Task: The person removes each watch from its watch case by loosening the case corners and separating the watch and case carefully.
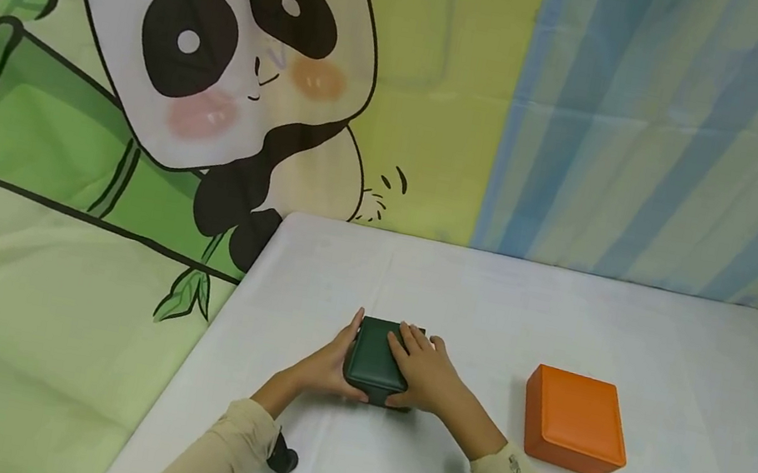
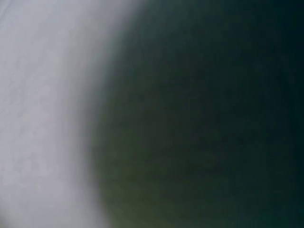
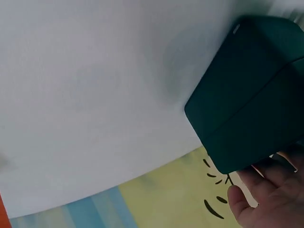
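Observation:
A dark green box (image 1: 381, 355) with a rounded lid is between both hands near the middle of the white table. The left hand (image 1: 329, 363) grips its left side, fingers along that side and thumb at the front lower edge. Over the right part of the lid lies the right hand (image 1: 427, 372), its fingers spread on top and its thumb at the front. In the right wrist view, a seam runs round the box (image 3: 242, 99), and the right hand's fingers (image 3: 259, 183) meet its edge. Dark green box surface (image 2: 199, 114) fills most of the blurred left wrist view.
An orange box (image 1: 578, 420) sits on the white table (image 1: 488, 307) to the right of the right hand. A small black device (image 1: 283, 456) shows at the left sleeve cuff. Behind the table hangs a cloth (image 1: 439, 112) printed with a panda and blue stripes.

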`<control>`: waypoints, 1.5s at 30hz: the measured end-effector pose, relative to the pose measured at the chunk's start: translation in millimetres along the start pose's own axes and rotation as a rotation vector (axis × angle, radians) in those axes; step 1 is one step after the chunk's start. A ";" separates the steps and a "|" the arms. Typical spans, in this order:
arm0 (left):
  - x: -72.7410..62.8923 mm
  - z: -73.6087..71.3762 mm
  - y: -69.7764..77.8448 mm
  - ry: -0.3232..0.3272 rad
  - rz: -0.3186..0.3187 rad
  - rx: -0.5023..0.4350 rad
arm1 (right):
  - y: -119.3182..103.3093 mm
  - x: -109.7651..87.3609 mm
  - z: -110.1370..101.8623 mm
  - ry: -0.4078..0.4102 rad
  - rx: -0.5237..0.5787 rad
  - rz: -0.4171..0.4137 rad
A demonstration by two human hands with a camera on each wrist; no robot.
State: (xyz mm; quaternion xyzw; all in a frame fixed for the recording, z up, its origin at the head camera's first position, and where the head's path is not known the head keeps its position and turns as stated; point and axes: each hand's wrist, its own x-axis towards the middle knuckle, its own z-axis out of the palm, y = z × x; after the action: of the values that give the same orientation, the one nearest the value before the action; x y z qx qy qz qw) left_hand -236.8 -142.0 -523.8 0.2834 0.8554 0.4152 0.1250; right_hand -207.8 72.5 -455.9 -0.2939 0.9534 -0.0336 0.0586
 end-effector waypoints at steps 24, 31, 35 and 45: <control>2.7 4.3 -4.8 0.004 0.013 0.068 | 19.5 18.2 -37.4 -0.173 0.160 -0.040; 0.2 7.2 -8.7 0.012 0.035 0.088 | 34.0 25.3 -45.2 -0.255 0.408 -0.049; -2.3 7.2 -7.7 0.016 0.066 0.110 | 40.5 30.2 -46.2 -0.292 0.497 -0.023; 1.2 6.5 -4.7 0.032 0.084 0.126 | 55.0 42.0 -49.2 -0.315 0.634 0.045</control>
State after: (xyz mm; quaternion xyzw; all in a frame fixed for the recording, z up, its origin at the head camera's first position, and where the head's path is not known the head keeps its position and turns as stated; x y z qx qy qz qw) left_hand -236.6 -139.4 -531.6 0.3198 0.8691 0.3698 0.0756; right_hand -279.3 95.6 -416.5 -0.2415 0.8810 -0.2810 0.2941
